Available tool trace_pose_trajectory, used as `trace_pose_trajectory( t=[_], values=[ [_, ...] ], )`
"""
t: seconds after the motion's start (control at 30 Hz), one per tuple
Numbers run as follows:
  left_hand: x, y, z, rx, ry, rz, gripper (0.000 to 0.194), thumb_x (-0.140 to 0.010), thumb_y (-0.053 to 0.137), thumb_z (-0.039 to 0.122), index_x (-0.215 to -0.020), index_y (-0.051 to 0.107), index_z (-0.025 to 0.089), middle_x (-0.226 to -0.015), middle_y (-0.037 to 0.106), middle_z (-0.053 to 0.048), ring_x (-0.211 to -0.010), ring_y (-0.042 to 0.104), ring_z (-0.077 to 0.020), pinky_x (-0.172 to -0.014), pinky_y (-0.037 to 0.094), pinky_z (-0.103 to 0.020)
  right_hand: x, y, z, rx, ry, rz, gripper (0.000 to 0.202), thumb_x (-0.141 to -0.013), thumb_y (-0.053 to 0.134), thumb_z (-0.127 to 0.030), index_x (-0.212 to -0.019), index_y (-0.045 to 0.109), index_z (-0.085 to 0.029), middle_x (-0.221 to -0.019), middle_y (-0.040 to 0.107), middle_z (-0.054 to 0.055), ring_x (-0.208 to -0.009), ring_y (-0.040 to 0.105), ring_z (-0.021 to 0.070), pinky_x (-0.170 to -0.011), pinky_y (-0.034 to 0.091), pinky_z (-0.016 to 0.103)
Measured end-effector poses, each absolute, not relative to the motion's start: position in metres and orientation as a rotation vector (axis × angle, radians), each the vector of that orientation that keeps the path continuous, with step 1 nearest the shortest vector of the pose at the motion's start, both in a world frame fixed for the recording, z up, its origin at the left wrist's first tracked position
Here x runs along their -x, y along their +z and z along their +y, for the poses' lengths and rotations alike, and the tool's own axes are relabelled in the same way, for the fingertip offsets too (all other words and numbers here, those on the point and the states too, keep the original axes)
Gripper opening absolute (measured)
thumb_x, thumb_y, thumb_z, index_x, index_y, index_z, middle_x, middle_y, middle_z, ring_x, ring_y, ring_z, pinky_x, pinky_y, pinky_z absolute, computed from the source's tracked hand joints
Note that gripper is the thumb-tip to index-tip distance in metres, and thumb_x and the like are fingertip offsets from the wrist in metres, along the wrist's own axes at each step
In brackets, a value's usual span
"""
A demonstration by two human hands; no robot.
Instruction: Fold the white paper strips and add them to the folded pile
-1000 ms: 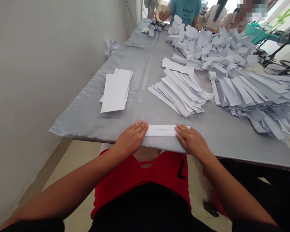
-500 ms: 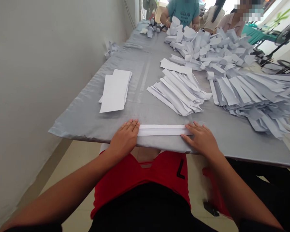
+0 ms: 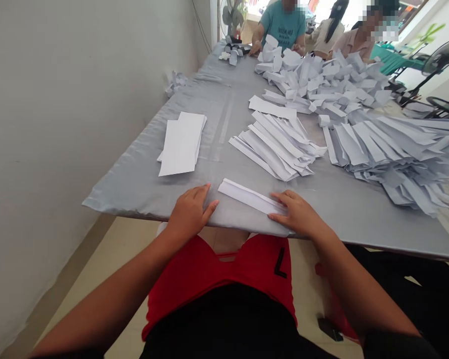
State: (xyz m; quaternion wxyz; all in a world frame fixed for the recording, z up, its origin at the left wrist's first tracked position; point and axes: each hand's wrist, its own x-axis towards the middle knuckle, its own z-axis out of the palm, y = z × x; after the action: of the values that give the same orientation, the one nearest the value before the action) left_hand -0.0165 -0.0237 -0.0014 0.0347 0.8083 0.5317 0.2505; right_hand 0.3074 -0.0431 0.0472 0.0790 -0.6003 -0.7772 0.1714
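Observation:
A folded strip of white paper (image 3: 247,196) lies slantwise near the front edge of the table, its left end farther from me. My right hand (image 3: 297,212) grips its right end between thumb and fingers. Just left of the strip, my left hand (image 3: 190,212) rests on the cloth with its thumb apart from the fingers, holding nothing. Beyond my left hand is a small stack of flat white sheets (image 3: 181,144). Past the strip, a pile of folded paper strips (image 3: 279,144) is fanned out.
A grey cloth covers the table (image 3: 134,184), beside a wall (image 3: 60,99) on the left. A larger pile of folded strips (image 3: 389,149) spreads at right, with a heap of folded paper (image 3: 322,75) behind. Several people sit at the far end, one in a teal shirt (image 3: 284,27).
My left hand has come off the strip and shifted slightly left. The strip has turned, its left end swinging away from me, while my right hand has closed on the right end.

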Motion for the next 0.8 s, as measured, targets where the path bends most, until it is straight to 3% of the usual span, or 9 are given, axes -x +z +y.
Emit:
trace_pose_trajectory(
  t=[0.13, 0.27, 0.37, 0.47, 0.53, 0.63, 0.8],
  values=[
    [0.008, -0.002, -0.020, -2.461, 0.734, 1.603, 0.049, -0.096, 0.048, 0.047, -0.127, 0.062, 0.012, -0.129, 0.068, -0.018, -0.120, 0.062, -0.0333, -0.104, 0.049, -0.050, -0.303, 0.052, -0.040, 1.901, 0.647, -2.229, 0.040, -0.078, 0.076, -0.040, -0.112, 0.066, -0.022, -0.111, 0.063, 0.008, -0.101, 0.063, 0.0253, -0.086, 0.050, 0.036],
    [-0.004, 0.002, -0.014, -2.377, 0.683, 1.640, 0.046, -0.093, 0.052, 0.045, -0.123, 0.066, 0.013, -0.128, 0.068, -0.018, -0.120, 0.062, -0.0345, -0.102, 0.048, -0.049, -0.290, 0.056, -0.043, 1.942, 0.707, -2.165, 0.031, -0.073, 0.075, -0.037, -0.094, 0.057, -0.024, -0.097, 0.064, 0.004, -0.088, 0.060, 0.0228, -0.073, 0.045, 0.032],
    [-0.010, 0.006, -0.007, -2.225, 0.693, 1.708, 0.046, -0.092, 0.053, 0.045, -0.123, 0.067, 0.015, -0.129, 0.068, -0.016, -0.122, 0.060, -0.0357, -0.102, 0.046, -0.050, -0.278, 0.058, -0.048, 1.961, 0.817, -2.084, 0.029, -0.075, 0.069, -0.034, -0.096, 0.051, -0.025, -0.085, 0.063, 0.000, -0.075, 0.057, 0.0200, -0.063, 0.039, 0.029],
    [-0.012, 0.011, 0.002, -2.017, 0.796, 1.680, 0.044, -0.090, 0.053, 0.049, -0.117, 0.069, 0.018, -0.125, 0.071, -0.015, -0.122, 0.059, -0.0363, -0.103, 0.043, -0.052, -0.266, 0.057, -0.054, 1.849, 1.002, -1.967, 0.031, -0.077, 0.066, -0.036, -0.102, 0.050, -0.025, -0.089, 0.066, 0.000, -0.075, 0.058, 0.0192, -0.063, 0.039, 0.028],
    [-0.013, 0.016, 0.007, -1.835, 0.917, 1.530, 0.045, -0.089, 0.051, 0.054, -0.112, 0.068, 0.019, -0.118, 0.073, -0.013, -0.115, 0.062, -0.0333, -0.100, 0.045, -0.049, -0.258, 0.056, -0.056, 1.736, 1.114, -1.914, 0.033, -0.077, 0.067, -0.038, -0.104, 0.052, -0.025, -0.095, 0.067, 0.001, -0.078, 0.059, 0.0196, -0.065, 0.042, 0.029],
    [-0.017, 0.025, 0.012, -1.532, 1.070, 1.236, 0.045, -0.086, 0.053, 0.060, -0.101, 0.066, 0.020, -0.097, 0.074, -0.008, -0.094, 0.068, -0.0251, -0.083, 0.051, -0.038, -0.248, 0.054, -0.058, 1.661, 1.194, -1.927, 0.040, -0.076, 0.071, -0.041, -0.108, 0.055, -0.023, -0.096, 0.067, 0.003, -0.081, 0.060, 0.0204, -0.065, 0.043, 0.029],
    [-0.029, 0.037, 0.014, -1.323, 1.116, 1.091, 0.032, -0.077, 0.065, 0.052, -0.080, 0.059, 0.021, -0.068, 0.064, 0.001, -0.065, 0.062, -0.0160, -0.061, 0.045, -0.028, -0.238, 0.054, -0.041, 1.562, 1.169, -1.847, 0.049, -0.076, 0.071, -0.057, -0.107, 0.061, -0.021, -0.093, 0.068, 0.004, -0.079, 0.059, 0.0195, -0.066, 0.043, 0.031]
  ],
)
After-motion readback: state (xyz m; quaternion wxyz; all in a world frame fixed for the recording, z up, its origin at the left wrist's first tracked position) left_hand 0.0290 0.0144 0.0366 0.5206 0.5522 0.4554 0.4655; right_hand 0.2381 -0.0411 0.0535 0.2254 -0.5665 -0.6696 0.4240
